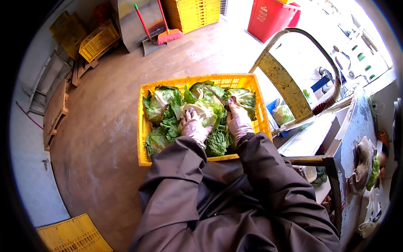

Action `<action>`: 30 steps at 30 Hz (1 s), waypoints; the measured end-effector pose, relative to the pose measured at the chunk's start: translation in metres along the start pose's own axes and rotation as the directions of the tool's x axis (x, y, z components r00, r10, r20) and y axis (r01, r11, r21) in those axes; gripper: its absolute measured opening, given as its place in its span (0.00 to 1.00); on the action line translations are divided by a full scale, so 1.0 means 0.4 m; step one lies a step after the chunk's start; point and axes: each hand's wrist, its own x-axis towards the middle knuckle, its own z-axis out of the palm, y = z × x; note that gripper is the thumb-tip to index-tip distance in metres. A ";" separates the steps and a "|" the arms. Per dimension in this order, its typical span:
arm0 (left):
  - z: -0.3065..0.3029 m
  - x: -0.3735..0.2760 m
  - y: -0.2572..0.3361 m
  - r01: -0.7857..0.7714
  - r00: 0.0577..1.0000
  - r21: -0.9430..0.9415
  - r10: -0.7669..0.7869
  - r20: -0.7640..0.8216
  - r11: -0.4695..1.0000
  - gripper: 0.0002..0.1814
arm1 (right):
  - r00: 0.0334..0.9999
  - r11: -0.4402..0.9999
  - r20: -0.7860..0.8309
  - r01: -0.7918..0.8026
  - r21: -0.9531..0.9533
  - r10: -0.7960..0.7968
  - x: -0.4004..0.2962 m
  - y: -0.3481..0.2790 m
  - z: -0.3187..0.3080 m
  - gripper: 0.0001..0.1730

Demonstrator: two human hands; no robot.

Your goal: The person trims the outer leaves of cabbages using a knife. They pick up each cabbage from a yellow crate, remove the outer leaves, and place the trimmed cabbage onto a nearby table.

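A yellow plastic crate (142,126) full of leafy green cabbage or lettuce heads stands before me. My left hand (194,126), in a thin pale glove, rests with fingers spread on a pale head (204,112) in the middle. My right hand (238,118), gloved the same way, is closed around the handle of a knife (218,95). Its narrow blade points up and left over the heads. More heads surround my hands, among them one at the upper left (162,102) and a dark green one near the front rim (217,141).
At right are a metal-framed chair (283,85) and a worn table (341,132) with a rag (362,163) hanging at its side. A broom (170,35), dustpan (153,45), stacked yellow crates (198,14) and a red bin (269,19) stand beyond. Wooden pallets (56,113) lean at left.
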 end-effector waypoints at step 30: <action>0.008 0.025 -0.117 -0.098 0.993 -0.385 0.061 -0.106 0.918 0.62 | 0.975 0.965 -0.155 0.121 -0.235 -0.160 0.117 0.259 -0.075 0.36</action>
